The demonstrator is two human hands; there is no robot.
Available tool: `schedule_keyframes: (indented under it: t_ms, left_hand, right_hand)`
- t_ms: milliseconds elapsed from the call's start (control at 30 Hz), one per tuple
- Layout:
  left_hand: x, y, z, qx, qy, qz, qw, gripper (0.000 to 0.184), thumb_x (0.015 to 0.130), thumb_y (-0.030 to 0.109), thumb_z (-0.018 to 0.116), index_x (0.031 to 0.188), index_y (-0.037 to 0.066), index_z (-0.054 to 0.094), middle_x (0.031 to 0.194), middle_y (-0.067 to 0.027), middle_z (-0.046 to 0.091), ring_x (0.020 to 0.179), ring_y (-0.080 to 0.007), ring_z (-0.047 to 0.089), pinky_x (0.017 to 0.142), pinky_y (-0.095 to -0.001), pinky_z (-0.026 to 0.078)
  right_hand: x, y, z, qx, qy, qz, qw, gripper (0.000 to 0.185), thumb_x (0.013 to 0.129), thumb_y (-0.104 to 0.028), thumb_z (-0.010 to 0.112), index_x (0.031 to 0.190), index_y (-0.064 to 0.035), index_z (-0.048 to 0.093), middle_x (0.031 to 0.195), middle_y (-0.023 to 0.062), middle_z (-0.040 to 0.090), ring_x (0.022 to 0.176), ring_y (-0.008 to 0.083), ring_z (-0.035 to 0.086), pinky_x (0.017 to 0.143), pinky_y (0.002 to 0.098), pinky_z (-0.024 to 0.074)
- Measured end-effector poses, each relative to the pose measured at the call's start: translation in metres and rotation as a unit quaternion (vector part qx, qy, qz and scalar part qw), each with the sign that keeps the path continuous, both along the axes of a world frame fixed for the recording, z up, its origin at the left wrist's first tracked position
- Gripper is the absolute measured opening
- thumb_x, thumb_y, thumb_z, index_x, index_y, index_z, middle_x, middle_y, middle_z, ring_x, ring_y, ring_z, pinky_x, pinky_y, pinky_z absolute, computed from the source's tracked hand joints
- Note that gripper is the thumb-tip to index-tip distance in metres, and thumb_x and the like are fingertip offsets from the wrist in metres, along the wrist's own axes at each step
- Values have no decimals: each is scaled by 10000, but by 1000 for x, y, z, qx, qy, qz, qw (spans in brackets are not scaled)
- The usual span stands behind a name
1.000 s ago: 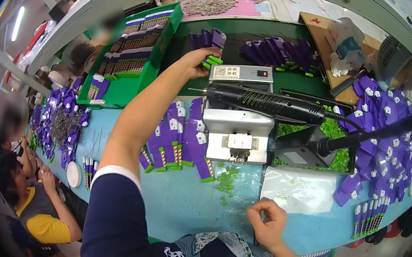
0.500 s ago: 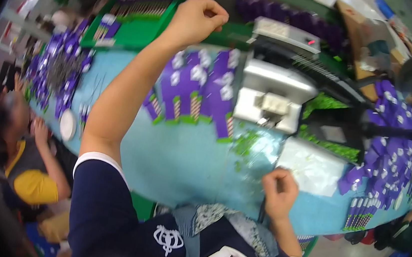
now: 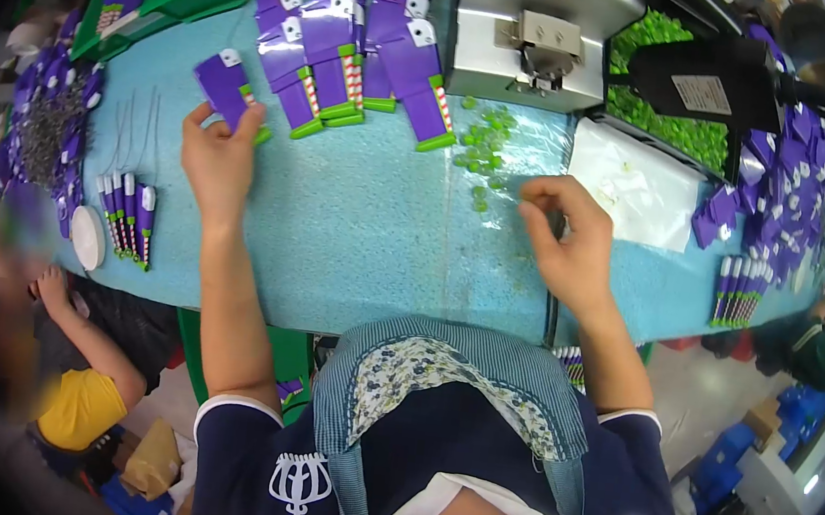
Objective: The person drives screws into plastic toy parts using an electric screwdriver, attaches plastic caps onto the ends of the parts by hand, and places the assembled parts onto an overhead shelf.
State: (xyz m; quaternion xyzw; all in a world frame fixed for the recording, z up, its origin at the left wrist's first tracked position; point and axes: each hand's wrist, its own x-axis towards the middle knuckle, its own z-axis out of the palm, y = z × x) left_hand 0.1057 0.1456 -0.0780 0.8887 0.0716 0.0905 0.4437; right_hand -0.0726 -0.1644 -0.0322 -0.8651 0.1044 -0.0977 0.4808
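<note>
My left hand [image 3: 216, 162] pinches a flat purple piece [image 3: 222, 84] with a white top, a red-and-white striped strip and a green end, just above the left of the table. Rows of similar purple pieces [image 3: 322, 42] lie to its right, overlapping. My right hand [image 3: 575, 239] hovers over the table with fingers curled and thumb near the index finger; anything between the tips is too small to make out. Beside its fingertips are scattered small translucent green bits [image 3: 485, 144]. Beyond them stands a grey machine with a metal fixture [image 3: 548, 46].
A green crate [image 3: 188, 3] stands at back left. Slim purple pieces [image 3: 126, 212] lie by a white round lid [image 3: 88, 238]. To the right are a white sheet [image 3: 636, 186], a green-filled bin [image 3: 687, 136], a black lamp-like head [image 3: 707, 82] and heaped purple pieces [image 3: 792, 187]. A co-worker [image 3: 86, 394] sits left.
My left hand has come down from beside the green crate to the table and now shows a purple piece. My right hand has moved forward to the green bits. The view has tilted down.
</note>
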Motion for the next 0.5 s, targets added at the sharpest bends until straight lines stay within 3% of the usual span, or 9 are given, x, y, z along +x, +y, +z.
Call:
schedule_keyframes:
  t_ms: [33, 100, 133, 200, 233, 300, 367, 500]
  left_hand:
    - [-2, 3, 3, 0, 7, -6, 1000, 542, 771, 324, 766, 1076, -42, 507, 747, -66, 621, 594, -181, 592, 528, -270, 435]
    - [-10, 10, 23, -292, 103, -28, 950, 363, 870, 244, 673, 1065, -18, 514, 781, -67, 620, 599, -147, 574, 508, -250, 420]
    - [-19, 0, 36, -291, 109, -30, 950, 363, 870, 244, 673, 1065, -18, 514, 781, -67, 620, 599, -147, 574, 508, -250, 420]
    - [-47, -38, 59, -400, -21, 9, 916, 189, 938, 145, 561, 1052, 6, 503, 776, -74, 591, 590, -139, 535, 500, -258, 416]
    - [-58, -47, 63, -397, -16, 12, 918, 189, 938, 145, 561, 1052, 6, 503, 776, -74, 591, 590, -139, 535, 500, -258, 416]
    - [-76, -62, 67, -468, -17, -125, 875, 126, 954, 109, 511, 1035, 16, 483, 771, -82, 572, 595, -142, 526, 510, -260, 430]
    - [-94, -83, 66, -480, 31, -189, 856, 115, 960, 110, 493, 1032, 24, 472, 745, -73, 564, 598, -146, 535, 525, -259, 437]
    - [-118, -115, 60, -421, 198, -250, 849, 172, 918, 112, 575, 1040, 37, 480, 770, -43, 592, 598, -86, 534, 523, -212, 424]
  right_hand:
    - [-1, 3, 1, 0, 7, -6, 1000, 153, 751, -1, 669, 886, -6, 597, 831, 87, 617, 703, 186, 589, 669, 287, 485]
    - [1, 9, 1, -25, 3, 48, 999, 199, 721, 6, 679, 903, -17, 603, 882, 102, 608, 756, 249, 600, 672, 326, 497]
    - [3, 11, -1, -24, 7, 44, 999, 199, 721, 6, 679, 903, -17, 603, 882, 102, 608, 756, 249, 600, 672, 326, 497]
    - [7, 17, -8, -81, -72, 82, 991, 229, 693, 5, 697, 898, -30, 601, 883, 103, 591, 796, 273, 588, 666, 350, 497]
    - [8, 22, -9, -88, -56, 78, 991, 246, 674, 5, 710, 889, -37, 597, 861, 100, 590, 826, 283, 581, 681, 362, 495]
    - [10, 25, -14, -116, -63, 83, 988, 244, 670, 25, 714, 881, -27, 604, 864, 100, 598, 805, 262, 594, 674, 346, 499]
    - [11, 28, -15, -144, -75, 86, 983, 241, 666, 46, 718, 873, -17, 611, 868, 100, 607, 785, 242, 607, 668, 330, 502]
    - [5, 25, -2, -18, -68, 15, 997, 207, 675, 64, 691, 853, -12, 619, 854, 97, 607, 717, 221, 620, 618, 294, 512]
